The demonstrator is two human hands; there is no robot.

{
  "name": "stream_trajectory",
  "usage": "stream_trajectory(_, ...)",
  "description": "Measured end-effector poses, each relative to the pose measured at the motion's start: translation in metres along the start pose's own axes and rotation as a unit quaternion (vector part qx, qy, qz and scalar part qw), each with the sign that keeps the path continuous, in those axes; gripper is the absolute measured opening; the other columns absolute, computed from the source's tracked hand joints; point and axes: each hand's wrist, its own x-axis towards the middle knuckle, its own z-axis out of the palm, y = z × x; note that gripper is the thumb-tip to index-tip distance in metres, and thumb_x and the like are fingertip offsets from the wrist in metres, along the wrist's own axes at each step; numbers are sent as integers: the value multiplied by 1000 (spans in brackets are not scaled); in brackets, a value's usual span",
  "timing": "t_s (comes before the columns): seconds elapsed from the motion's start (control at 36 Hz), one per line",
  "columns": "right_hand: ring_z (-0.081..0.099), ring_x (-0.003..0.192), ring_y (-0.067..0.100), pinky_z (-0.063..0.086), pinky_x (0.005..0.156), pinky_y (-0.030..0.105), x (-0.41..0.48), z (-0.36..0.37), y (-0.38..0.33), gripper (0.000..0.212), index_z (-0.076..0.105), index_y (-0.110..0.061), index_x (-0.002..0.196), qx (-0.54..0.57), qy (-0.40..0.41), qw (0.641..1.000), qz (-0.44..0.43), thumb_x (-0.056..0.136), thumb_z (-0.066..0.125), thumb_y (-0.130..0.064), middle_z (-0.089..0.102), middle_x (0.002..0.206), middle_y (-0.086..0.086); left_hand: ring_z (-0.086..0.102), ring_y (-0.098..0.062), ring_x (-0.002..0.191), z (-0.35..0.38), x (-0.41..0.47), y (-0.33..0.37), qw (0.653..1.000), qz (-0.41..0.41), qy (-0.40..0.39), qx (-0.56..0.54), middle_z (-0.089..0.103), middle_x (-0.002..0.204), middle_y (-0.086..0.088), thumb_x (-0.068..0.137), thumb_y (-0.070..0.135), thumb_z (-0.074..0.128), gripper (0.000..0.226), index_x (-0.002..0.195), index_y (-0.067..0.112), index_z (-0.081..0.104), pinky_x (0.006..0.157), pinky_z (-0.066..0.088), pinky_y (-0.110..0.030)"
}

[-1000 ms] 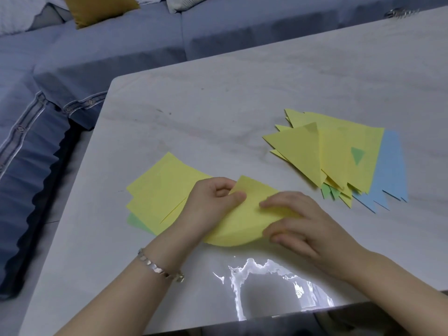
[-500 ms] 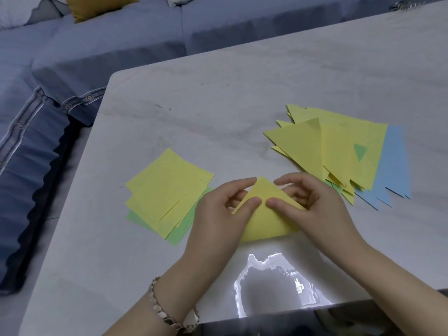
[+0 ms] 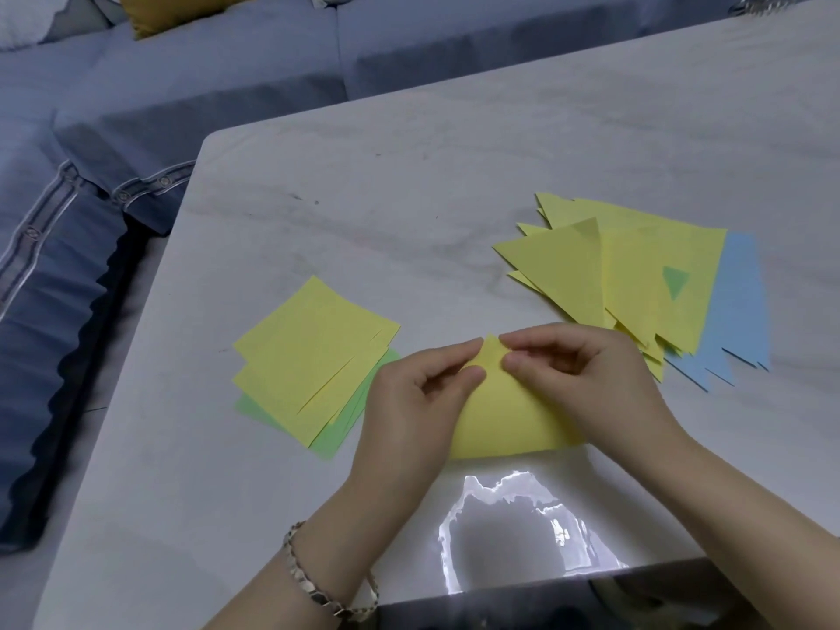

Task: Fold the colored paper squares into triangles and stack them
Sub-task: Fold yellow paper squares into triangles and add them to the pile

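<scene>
Unfolded squares (image 3: 313,356) lie at the left of the tabletop (image 3: 409,197). The left hand (image 3: 409,416) and right hand (image 3: 586,379), fingers curled, each pinch the top corner of a doubled-over yellow sheet (image 3: 509,420) between them. The triangle pile (image 3: 636,284) sits to the right. If the pinched corners slip out of line, the crease would likely set crooked.

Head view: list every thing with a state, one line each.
yellow sheet: folded over, top corner pinched
left hand: pinches that corner
right hand: pinches that corner
square pile: unfolded, flat, fanned
triangle stack: folded, loosely piled
</scene>
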Motion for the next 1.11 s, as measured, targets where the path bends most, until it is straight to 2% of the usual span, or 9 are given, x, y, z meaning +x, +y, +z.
stream_trajectory(0.14,47,57,0,36,54,7,20,-1,9,10,67,-23,76,-111,-87,990,9,81,68,-14,60,65,-5,59,12,82,6,14,-14,998,24,-25,55,64,79,29,82,6,68,30,90,35,69,76,42,-5)
stream_trajectory(0.22,46,61,3,36,58,11,30,4,23,10,64,-21,75,-181,-55,981,-38,85,64,-17,63,71,1,51,11,89,9,25,-29,980,110,-6,167,59,95,13,85,7,64,29,113,16,66,81,37,-3)
stream_trajectory(0.33,54,75,10,37,67,16,44,9,49,9,66,-11,84,-232,-13,971,-62,88,60,-15,64,82,2,49,-11,105,19,26,-48,929,203,-25,307,62,114,-13,87,17,44,37,114,0,63,93,32,-16)
stream_trajectory(0.39,56,83,19,39,72,25,50,9,60,12,66,-6,89,-260,1,964,-60,89,58,-15,63,89,7,57,-19,107,27,16,-58,911,219,-76,342,64,116,-13,87,20,41,40,112,0,64,93,35,-21)
stream_trajectory(0.47,51,80,13,39,71,26,51,11,70,12,66,-4,91,-288,24,953,-85,88,59,-14,57,88,3,60,-23,111,33,1,-76,864,253,-138,413,63,121,-9,88,26,38,42,112,4,65,93,44,-31)
stream_trajectory(0.61,53,81,20,37,72,25,51,12,78,7,68,-3,86,-327,30,935,-132,84,63,-7,57,82,3,48,-18,121,23,-5,-85,841,262,-154,447,59,128,-3,101,34,11,57,121,12,60,101,30,-34)
stream_trajectory(0.78,46,84,18,27,73,19,52,11,81,7,69,-4,86,-332,36,934,-124,84,64,-9,60,83,6,58,-23,104,4,-5,-93,835,302,-68,455,67,109,-6,93,27,37,38,113,12,65,96,34,-36)
stream_trajectory(1.03,49,92,23,29,76,19,50,11,77,14,67,-5,97,-329,44,939,-90,84,64,-9,59,92,9,62,-29,83,-20,-2,-93,839,257,6,480,67,90,-9,86,18,43,34,99,2,71,78,39,-33)
stream_trajectory(1.11,47,99,27,34,83,28,40,13,75,32,65,-4,106,-386,58,907,-157,75,66,-2,59,100,14,57,-29,65,-13,0,-86,841,236,21,487,62,76,-8,86,17,42,32,87,2,71,65,35,-31)
